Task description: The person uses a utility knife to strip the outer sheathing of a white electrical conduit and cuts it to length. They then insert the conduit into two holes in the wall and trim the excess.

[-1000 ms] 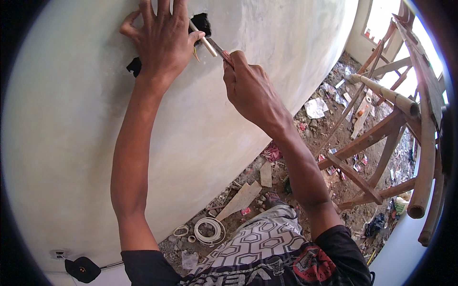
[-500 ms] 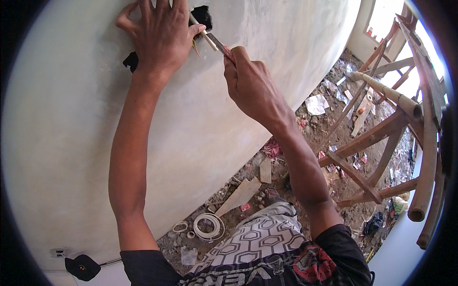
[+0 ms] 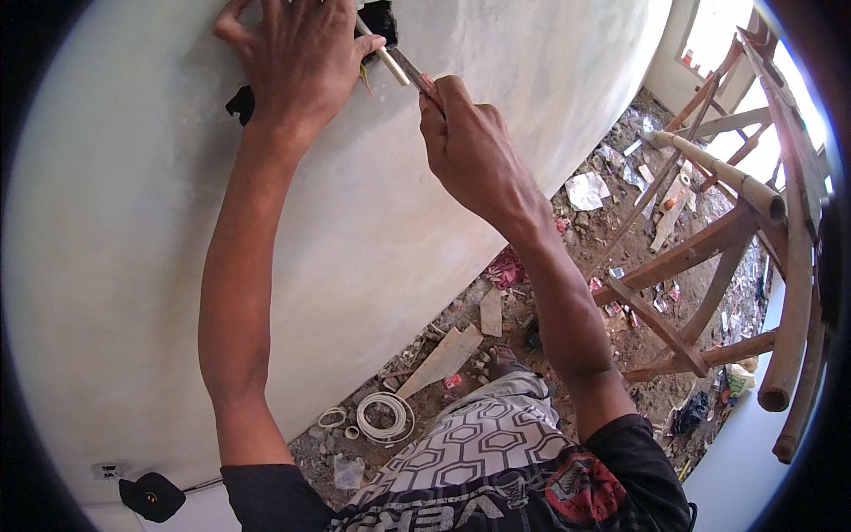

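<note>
My left hand (image 3: 301, 75) lies against the grey plastered wall (image 3: 355, 239) with its fingers spread. Its thumb rests across a thin white tube (image 3: 393, 66) slanting down to the right beside a dark square hole (image 3: 379, 22). Greenish-yellow wire (image 3: 365, 78) shows below the thumb. In my right hand (image 3: 479, 155) is a hand tool with a reddish handle and a narrow metal blade (image 3: 408, 65); its exact kind is unclear. The blade points up-left toward the hole's lower edge, right of the tube. Partly behind my left wrist is a second dark hole (image 3: 240, 105).
Wood-and-bamboo scaffolding (image 3: 718, 239) stands at right. Dirt floor (image 3: 612, 235) carries scraps and litter. A coil of white cable (image 3: 386, 417) and a pale board (image 3: 443, 359) lie near the wall's foot. A black cap (image 3: 152, 496) hangs at lower left by a wall box (image 3: 110, 470).
The blade has shifted from against the tube's lower end to its right side, nearer the hole. My right hand has moved slightly right; my left hand stays nearly in place.
</note>
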Demonstrator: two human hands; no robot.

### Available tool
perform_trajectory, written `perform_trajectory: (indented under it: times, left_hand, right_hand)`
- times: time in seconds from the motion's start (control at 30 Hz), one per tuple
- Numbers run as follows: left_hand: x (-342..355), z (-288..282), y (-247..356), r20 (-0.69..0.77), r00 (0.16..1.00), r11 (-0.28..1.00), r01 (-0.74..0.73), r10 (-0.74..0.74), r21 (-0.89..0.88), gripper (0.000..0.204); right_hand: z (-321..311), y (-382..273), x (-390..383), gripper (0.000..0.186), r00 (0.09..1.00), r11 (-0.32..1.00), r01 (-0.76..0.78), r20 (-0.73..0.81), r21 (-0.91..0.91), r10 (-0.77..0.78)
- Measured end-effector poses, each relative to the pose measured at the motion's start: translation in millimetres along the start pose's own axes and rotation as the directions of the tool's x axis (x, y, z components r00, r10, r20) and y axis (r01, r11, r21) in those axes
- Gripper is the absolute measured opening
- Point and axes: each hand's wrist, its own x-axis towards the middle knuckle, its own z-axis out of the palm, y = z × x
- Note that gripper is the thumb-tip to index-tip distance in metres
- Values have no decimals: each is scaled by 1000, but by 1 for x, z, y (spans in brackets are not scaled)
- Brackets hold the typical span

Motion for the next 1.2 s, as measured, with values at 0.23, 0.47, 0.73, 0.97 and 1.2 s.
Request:
perform_trajectory:
  times: [0.23,0.47,0.73,0.97,1.2]
  left_hand:
    - [0,-1,1,24,1000,997,17,-16,-69,109]
    - [-3,4,-1,16,1000,1000,5,-5,7,109]
    - [-2,4,1,-3,1000,1000,7,-7,7,108]
    - [-4,22,-9,-77,995,960,-39,62,276,107]
    - [-3,9,-2,-24,1000,1000,-14,15,23,106]
  right_hand:
    - [0,-2,1,22,1000,1000,-7,20,-5,7]
    - [6,1,1,23,999,999,32,10,-31,-32]
    - [19,13,2,23,999,996,31,-16,-81,-32]
    - [19,11,0,23,1000,999,17,2,-46,-16]
    - [25,14,-2,20,1000,1000,9,-7,1,-9]
